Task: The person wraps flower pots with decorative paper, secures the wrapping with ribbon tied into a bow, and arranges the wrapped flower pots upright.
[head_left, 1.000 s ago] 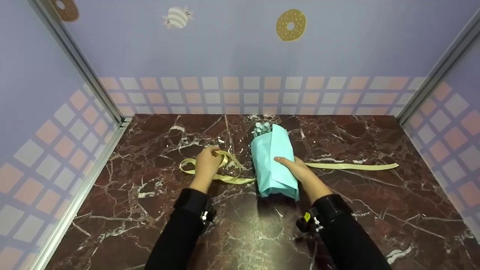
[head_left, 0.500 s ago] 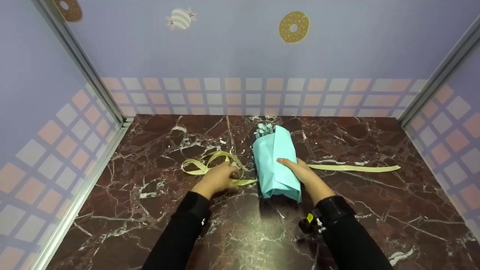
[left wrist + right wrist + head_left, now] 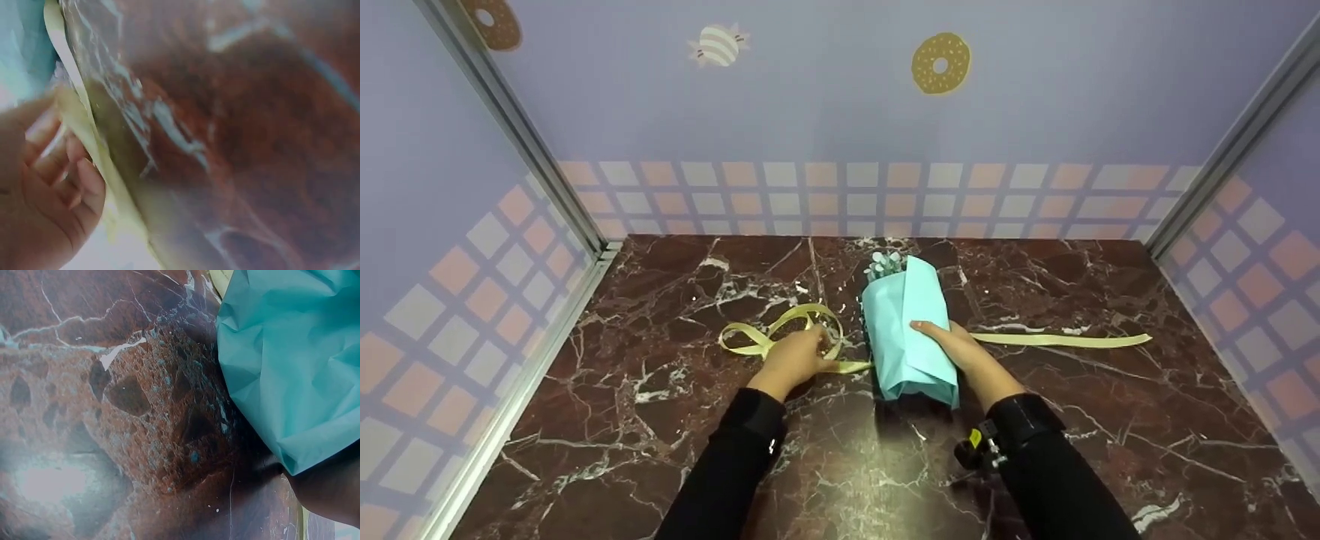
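A bouquet wrapped in light-blue paper [image 3: 891, 337] lies on the table, pale leafy sprigs [image 3: 884, 263] showing at its far end. My right hand [image 3: 964, 352] grips its right side, thumb on top of the paper; the other fingers are mostly hidden. A yellow ribbon [image 3: 1057, 340] passes under the bouquet, with a straight tail on the right and loose loops on the left. Just left of the bouquet, my left hand [image 3: 792, 361] pinches the ribbon [image 3: 121, 194] between thumb and index finger, seen in the left wrist view. Crumpled blue wrapping [image 3: 292, 371] fills the right wrist view's upper right.
The dark red marbled tabletop [image 3: 615, 435] extends around both hands. A lilac back wall [image 3: 825, 112] and side walls close in the space, with metal rails [image 3: 521, 124] at the corners. A wrist camera [image 3: 971, 450] hangs at the right cuff.
My left hand has left the upper ribbon loops, come nearer and to the right, and now pinches the stretch next to the bouquet. My right hand stays on the bouquet.
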Tool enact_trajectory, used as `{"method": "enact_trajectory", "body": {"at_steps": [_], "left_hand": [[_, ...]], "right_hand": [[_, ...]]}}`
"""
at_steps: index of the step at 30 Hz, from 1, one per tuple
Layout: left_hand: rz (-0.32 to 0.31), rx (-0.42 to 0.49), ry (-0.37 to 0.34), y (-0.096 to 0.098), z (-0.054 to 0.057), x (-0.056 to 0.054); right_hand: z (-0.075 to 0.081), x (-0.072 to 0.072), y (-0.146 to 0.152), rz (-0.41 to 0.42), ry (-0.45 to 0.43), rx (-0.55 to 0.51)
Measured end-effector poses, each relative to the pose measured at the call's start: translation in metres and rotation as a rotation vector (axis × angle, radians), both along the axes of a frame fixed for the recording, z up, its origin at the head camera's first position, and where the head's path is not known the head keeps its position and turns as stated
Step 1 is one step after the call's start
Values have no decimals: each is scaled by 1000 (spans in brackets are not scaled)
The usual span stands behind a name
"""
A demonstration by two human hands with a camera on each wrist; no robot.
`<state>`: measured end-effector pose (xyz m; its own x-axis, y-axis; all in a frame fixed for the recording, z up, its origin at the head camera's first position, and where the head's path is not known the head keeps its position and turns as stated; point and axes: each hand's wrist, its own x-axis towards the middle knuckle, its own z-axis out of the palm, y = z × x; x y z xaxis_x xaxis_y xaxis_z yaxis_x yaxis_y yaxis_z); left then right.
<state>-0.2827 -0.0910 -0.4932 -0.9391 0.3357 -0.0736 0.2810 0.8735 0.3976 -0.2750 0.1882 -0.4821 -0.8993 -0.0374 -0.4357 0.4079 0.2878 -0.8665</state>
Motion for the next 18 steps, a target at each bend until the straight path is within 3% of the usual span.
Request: {"method": "enact_trajectory", "body": {"at_steps": [5, 8, 13, 18], "left_hand": [[-144, -52, 46, 15, 2, 4], [-159, -105, 105, 21, -2, 4], [-36, -130, 176, 23, -11, 3], [83, -72, 149, 23, -14, -3]], "right_hand": [[1, 0, 3, -10, -3, 24], [0, 1, 3, -14, -13, 20], [-2, 3, 1, -20, -24, -6], [-2, 2, 1, -15, 1, -24]]}}
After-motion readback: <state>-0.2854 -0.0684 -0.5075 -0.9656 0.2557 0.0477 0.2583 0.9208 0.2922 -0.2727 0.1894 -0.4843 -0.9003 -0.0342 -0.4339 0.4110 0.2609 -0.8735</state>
